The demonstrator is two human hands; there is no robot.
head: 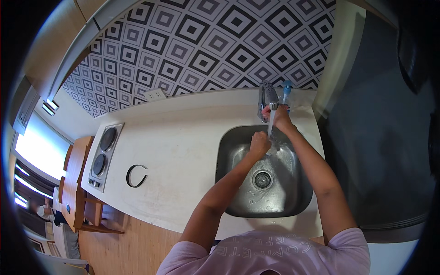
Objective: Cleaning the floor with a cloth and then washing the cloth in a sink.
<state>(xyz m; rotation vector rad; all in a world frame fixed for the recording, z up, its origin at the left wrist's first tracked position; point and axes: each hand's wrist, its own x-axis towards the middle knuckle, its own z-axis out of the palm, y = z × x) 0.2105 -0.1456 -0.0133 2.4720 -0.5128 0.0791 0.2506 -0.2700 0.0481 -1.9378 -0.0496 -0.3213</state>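
Note:
Water runs from the chrome faucet (268, 93) into the stainless steel sink (237, 202). My left hand (260, 143) is beside the stream over the back of the sink, its fingers curled; whether something is in it I cannot tell. Behind the stream, my right hand (277, 116) reaches to the base of the faucet, and the spout and water partly cover its fingers. Just behind that hand stands a pump bottle with a blue top (286, 86). The drain strainer (263, 179) shows in the wet sink floor.
On the white countertop (178, 154) lies a black headband (128, 176), left of the sink. A two-burner electric hob (104, 154) is at the counter's far left. Beyond it are a wooden table (74, 182) and another person (46, 211). A dark grey refrigerator (385, 137) stands at the right.

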